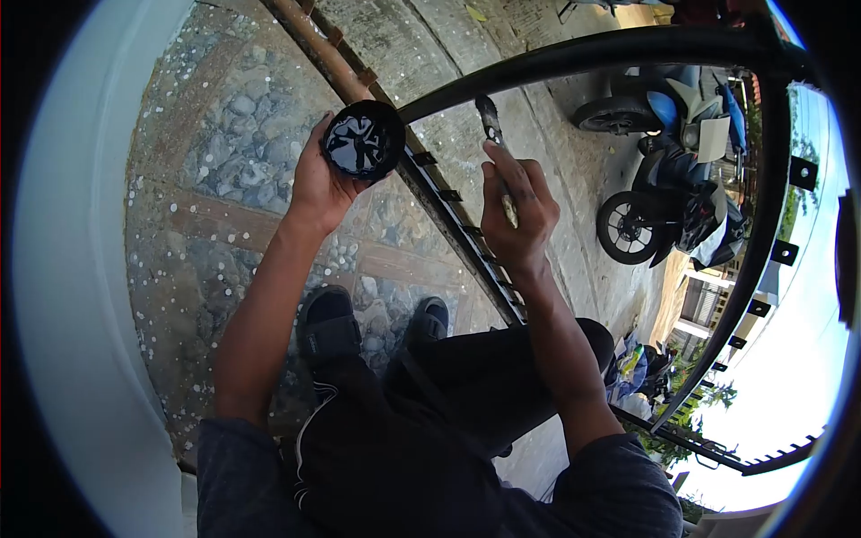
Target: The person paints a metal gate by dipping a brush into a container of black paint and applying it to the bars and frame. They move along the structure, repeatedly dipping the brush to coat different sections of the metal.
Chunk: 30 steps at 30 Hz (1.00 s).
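My left hand is wrapped round a small round pot of glossy black paint, held up with its open top facing me. In my right hand is a paintbrush, gripped by the handle, its dark bristles pointing away from me. The bristle end lies close below a curved black metal bar in this view. Behind the pot runs a straight metal rail with small tabs along it, black nearer me and brownish toward its far end.
Two parked motorcycles stand on the concrete beyond the metal frame. A white wall rises at the left. Paint-spotted stone paving lies under my sandalled feet. More black frame with tabs curves down the right side.
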Motion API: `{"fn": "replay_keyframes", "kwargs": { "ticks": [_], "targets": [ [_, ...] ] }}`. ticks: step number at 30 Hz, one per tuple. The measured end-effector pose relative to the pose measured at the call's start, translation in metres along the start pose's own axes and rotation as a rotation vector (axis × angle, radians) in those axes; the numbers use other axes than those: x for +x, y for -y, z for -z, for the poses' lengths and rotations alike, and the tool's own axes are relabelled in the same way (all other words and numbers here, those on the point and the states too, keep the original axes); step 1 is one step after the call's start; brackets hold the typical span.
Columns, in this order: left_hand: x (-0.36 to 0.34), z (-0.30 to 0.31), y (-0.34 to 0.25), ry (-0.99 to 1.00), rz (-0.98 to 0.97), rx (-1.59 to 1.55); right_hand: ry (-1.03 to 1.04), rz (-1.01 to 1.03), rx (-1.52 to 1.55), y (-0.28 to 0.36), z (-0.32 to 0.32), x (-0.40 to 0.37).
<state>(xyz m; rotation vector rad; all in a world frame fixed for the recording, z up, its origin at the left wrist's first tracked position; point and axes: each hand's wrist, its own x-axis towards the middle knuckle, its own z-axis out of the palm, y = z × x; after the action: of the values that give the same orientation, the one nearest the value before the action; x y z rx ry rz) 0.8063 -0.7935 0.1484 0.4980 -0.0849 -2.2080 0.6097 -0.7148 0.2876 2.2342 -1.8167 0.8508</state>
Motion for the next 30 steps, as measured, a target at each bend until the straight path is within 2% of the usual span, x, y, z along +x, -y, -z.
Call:
{"fn": "replay_keyframes", "kwargs": {
  "ticks": [1, 2, 5, 10, 12, 15, 18, 21, 22, 23, 27, 30],
  "targets": [
    [0.0, -0.004, 0.0, -0.056, -0.017, 0.005, -0.018, -0.011, 0.073, 0.005, 0.001, 0.005],
    [0.005, 0.002, 0.004, -0.082, -0.035, -0.017, -0.066, -0.101, 0.182, 0.012, 0.005, 0.008],
    [0.004, 0.002, 0.005, -0.067, -0.032, 0.02, -0.031, -0.414, 0.55, 0.047, 0.027, 0.024],
    [0.003, -0.003, 0.008, -0.038, -0.04, 0.026, 0.193, -0.477, 0.601, 0.057, -0.004, 0.026],
    [0.0, -0.004, 0.008, -0.046, -0.043, 0.036, 0.203, -0.37, 0.537, 0.048, -0.023, 0.018],
    [-0.002, 0.001, 0.003, -0.085, -0.034, 0.103, 0.253, -0.421, 0.551, 0.049, -0.034, 0.012],
    [0.001, 0.01, 0.0, -0.092, -0.043, 0.083, 0.184, -0.359, 0.548, 0.05, -0.038, 0.005],
    [0.01, 0.02, -0.007, -0.083, -0.049, 0.025, 0.172, -0.044, 0.385, 0.049, -0.053, -0.008],
    [0.013, 0.022, -0.009, -0.081, -0.051, 0.007, 0.202, -0.01, 0.295, 0.046, -0.058, -0.015],
    [0.018, 0.022, -0.011, -0.11, -0.048, -0.03, 0.184, 0.007, 0.278, 0.043, -0.065, -0.022],
    [0.039, 0.041, -0.011, 0.004, -0.032, -0.055, 0.011, 0.001, 0.279, 0.038, -0.081, -0.035],
    [0.055, 0.058, -0.006, -0.067, -0.041, -0.016, -0.104, -0.02, 0.217, 0.031, -0.082, -0.031]
  ]
}}
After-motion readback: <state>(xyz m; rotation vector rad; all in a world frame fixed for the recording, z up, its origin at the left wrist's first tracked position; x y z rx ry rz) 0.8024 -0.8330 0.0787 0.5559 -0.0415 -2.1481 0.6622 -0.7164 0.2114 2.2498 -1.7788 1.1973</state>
